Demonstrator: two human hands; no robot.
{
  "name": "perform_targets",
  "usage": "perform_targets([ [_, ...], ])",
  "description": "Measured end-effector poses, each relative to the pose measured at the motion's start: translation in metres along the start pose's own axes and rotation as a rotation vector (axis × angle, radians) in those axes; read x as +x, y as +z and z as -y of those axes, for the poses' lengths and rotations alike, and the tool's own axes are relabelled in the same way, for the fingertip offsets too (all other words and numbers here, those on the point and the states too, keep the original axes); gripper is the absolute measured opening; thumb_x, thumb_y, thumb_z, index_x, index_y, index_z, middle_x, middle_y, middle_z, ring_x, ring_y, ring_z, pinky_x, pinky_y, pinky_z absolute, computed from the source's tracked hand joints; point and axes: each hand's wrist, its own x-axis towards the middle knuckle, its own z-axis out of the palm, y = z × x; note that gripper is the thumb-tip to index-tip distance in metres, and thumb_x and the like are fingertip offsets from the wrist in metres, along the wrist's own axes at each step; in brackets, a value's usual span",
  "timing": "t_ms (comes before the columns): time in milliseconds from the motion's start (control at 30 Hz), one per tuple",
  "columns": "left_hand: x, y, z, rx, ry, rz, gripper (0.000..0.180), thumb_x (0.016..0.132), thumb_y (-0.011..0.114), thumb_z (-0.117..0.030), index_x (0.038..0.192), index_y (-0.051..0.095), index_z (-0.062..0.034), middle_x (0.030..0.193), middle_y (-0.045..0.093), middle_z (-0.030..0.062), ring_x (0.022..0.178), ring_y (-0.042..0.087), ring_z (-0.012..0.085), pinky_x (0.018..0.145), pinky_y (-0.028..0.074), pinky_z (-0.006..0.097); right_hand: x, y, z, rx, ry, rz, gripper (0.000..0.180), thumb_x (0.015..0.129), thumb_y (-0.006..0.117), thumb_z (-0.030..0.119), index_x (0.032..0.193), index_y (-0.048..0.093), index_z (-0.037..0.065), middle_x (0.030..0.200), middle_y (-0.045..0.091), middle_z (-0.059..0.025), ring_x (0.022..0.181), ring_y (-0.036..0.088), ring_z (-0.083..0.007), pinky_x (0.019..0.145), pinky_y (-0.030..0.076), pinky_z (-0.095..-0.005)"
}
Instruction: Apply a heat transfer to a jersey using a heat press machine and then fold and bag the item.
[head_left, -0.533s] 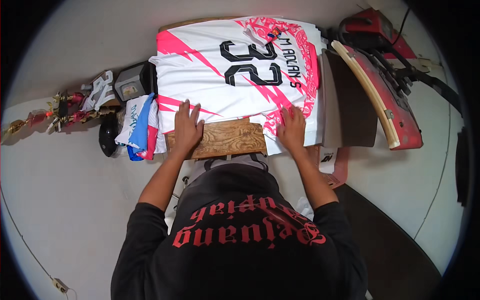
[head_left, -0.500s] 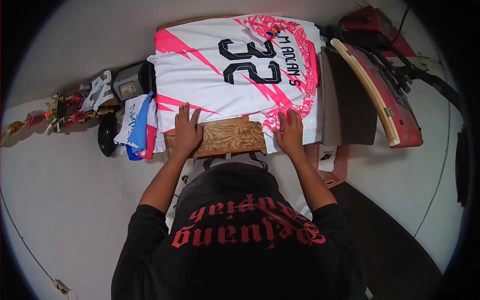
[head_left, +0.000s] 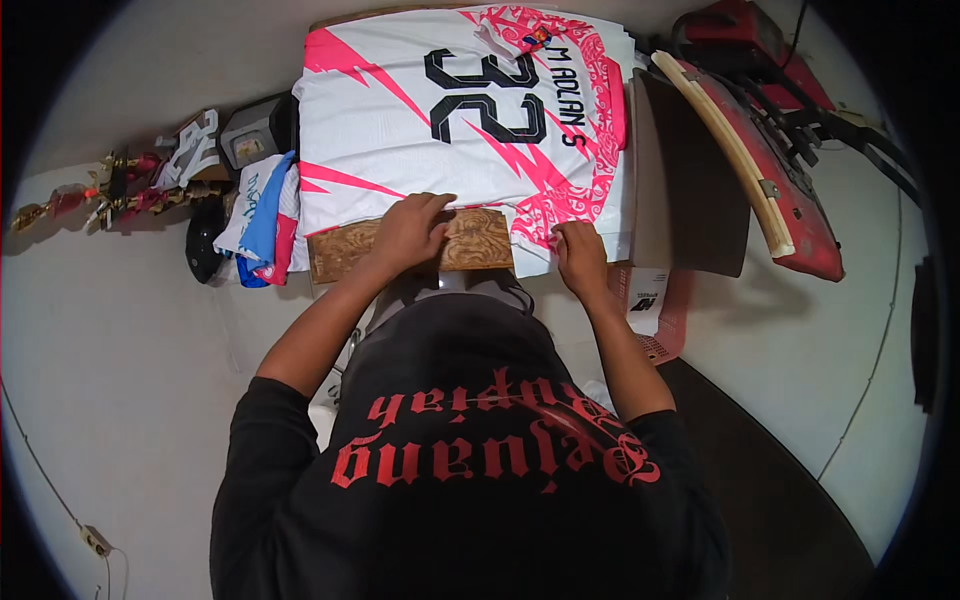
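A white and pink jersey [head_left: 380,120] lies spread on a wooden board [head_left: 345,252], its back up, with black lettering. Its collar side faces right and one side edge runs along the near side of the board. Fingers stretched and thumb apart, my left hand [head_left: 408,235] rests over that near edge around its middle. My right hand [head_left: 583,258] is at the pink patterned sleeve [head_left: 540,222], fingers curled with the fabric pinched at its hem. A small blue and red badge [head_left: 538,38] shows on the far sleeve.
Folded garments [head_left: 265,225] sit left of the board, near gold and red trophies [head_left: 120,190] and a grey box-shaped device [head_left: 255,135]. At right, a brown panel [head_left: 690,180] adjoins a red heat press [head_left: 790,190]. A pink basket [head_left: 672,320] is below.
My left hand has slid right along the jersey's near edge. My right hand's fingers have curled in at the sleeve hem. The whole view has shifted slightly.
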Motion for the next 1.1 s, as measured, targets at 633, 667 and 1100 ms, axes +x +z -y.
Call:
perform_targets([
  [633,0.024,0.142,-0.080,0.004,-0.230,-0.075,0.024,0.097,0.062,-0.026,0.101,0.073,-0.0045,0.095,0.068,0.0184,0.092,0.067,0.0399,0.080,0.053,0.050,-0.015,0.018,-0.037,0.086,-0.243,0.187,0.043,0.080,0.083,0.026,0.116,0.068,0.009,0.110,0.059,-0.0117,0.109,0.055,-0.0312,0.093,0.045,-0.0452],
  [667,0.027,0.140,-0.090,-0.053,-0.275,-0.119,0.026,0.097,0.062,-0.027,0.100,0.074,-0.0031,0.094,0.070,0.0203,0.090,0.067,0.0416,0.080,0.053,0.051,-0.012,0.011,-0.028,0.124,-0.266,0.181,0.045,0.079,0.084,0.028,0.117,0.067,0.009,0.110,0.059,-0.0119,0.108,0.056,-0.0314,0.092,0.045,-0.0451],
  [1100,0.049,0.126,-0.103,-0.292,-0.307,-0.167,0.029,0.096,0.068,-0.031,0.102,0.075,-0.0032,0.083,0.072,0.0188,0.076,0.070,0.0349,0.069,0.052,0.044,0.016,0.023,-0.012,0.194,0.067,0.084,0.038,0.080,0.080,0.018,0.111,0.061,0.007,0.105,0.062,-0.0127,0.107,0.059,-0.0336,0.086,0.052,-0.0473],
])
